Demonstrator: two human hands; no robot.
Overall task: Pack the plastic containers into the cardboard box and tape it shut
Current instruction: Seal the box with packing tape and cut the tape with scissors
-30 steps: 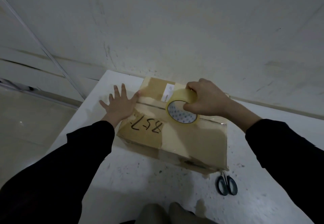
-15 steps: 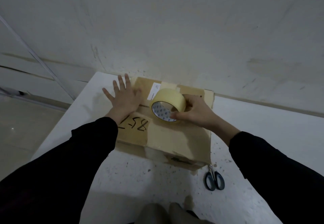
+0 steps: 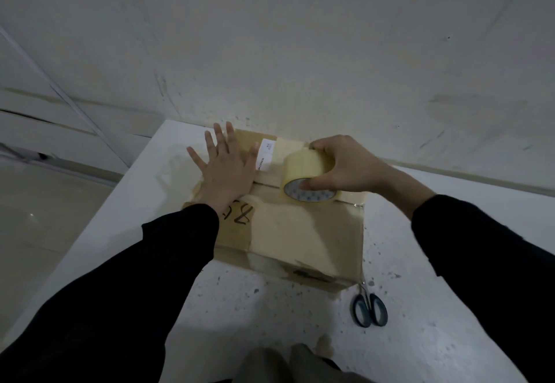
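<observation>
— Where's the box?
— The cardboard box [image 3: 288, 226] sits flaps down on the counter [image 3: 420, 322]. Left hand [image 3: 223, 172] is spread flat on it; right hand's [image 3: 345, 166] grip is wrapped around the tape roll [image 3: 306, 177].
— Handling?
— Probably light, lid flexes; press beside the seam. Scissors [image 3: 370, 307] lie near, clear.
</observation>
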